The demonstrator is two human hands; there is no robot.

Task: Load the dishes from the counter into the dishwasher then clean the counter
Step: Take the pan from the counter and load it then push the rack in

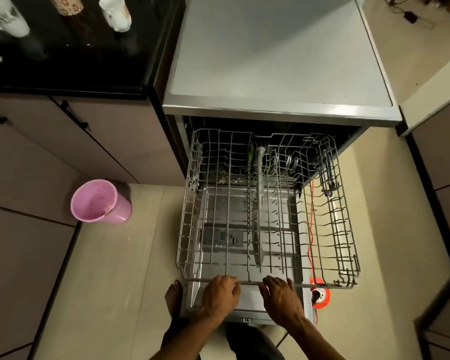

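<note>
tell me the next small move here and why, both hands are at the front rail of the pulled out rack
Probably let go and reach for a mug on the black counter. The upper rack already sits fully out over the open door and looks empty, the left hand grips its front rail, the right hand rests there, and the mugs are not yet loaded.

Two bare forearms reach up from the bottom centre of the frame, the left hand [220,294] with fingers curled, the right hand [281,294] beside it, fingers extended.
</note>
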